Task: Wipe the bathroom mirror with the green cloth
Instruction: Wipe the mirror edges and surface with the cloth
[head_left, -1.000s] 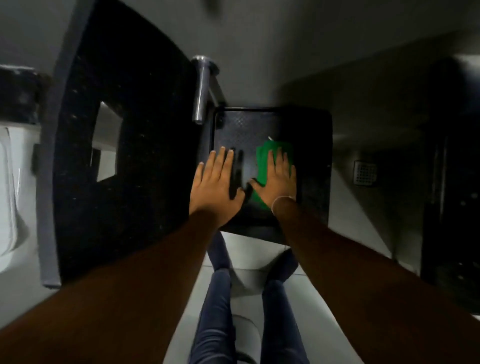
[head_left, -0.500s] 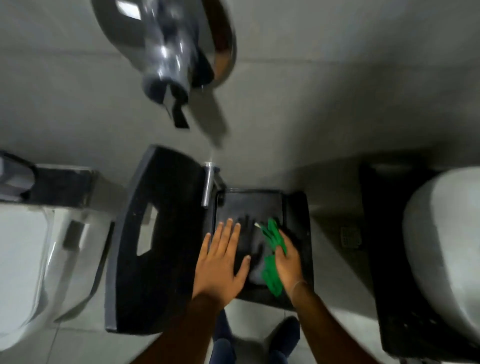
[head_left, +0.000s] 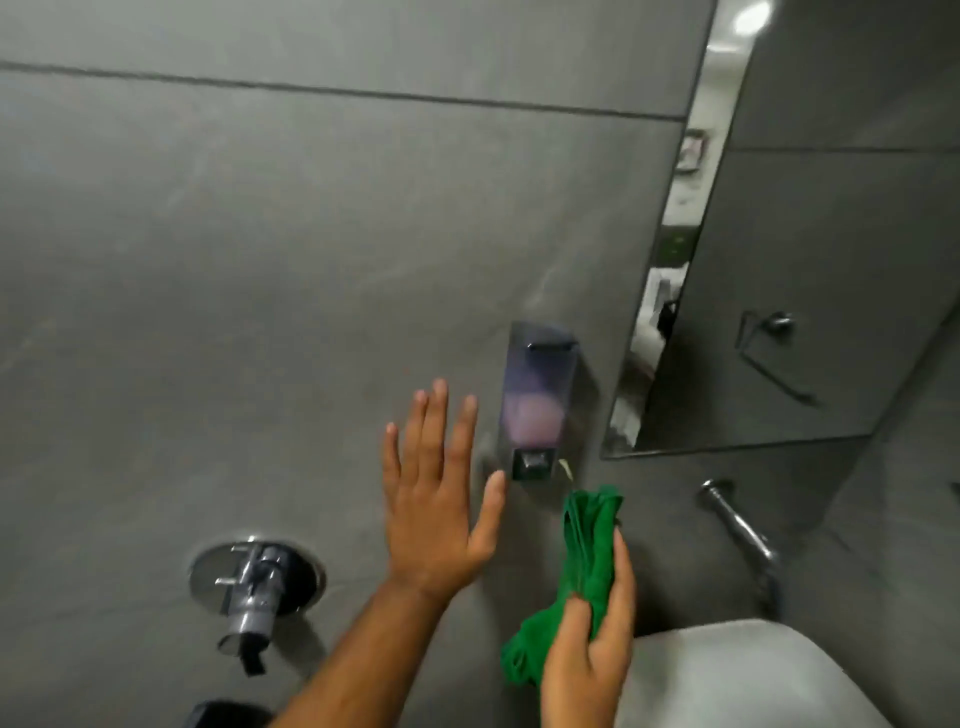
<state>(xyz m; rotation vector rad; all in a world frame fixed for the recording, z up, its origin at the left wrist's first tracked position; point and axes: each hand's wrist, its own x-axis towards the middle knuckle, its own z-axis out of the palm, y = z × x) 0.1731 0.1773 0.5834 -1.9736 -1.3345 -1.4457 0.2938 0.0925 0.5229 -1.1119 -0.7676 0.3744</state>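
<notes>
The right hand (head_left: 587, 660) had its grip closed round the green cloth (head_left: 587, 545); the left hand (head_left: 436, 499) was spread empty, the mirror (head_left: 779, 260) at two o'clock.

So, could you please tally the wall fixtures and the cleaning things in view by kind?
Mirror: 1
Soap dispenser: 1
Shower valve: 1
Basin tap: 1
Green cloth, held in the right hand: 1
Total: 5

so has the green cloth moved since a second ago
Yes. The green cloth lay flat on the dark stool a second ago; now the right hand holds it bunched up at wall height, just below the soap dispenser and left of the mirror.
</notes>
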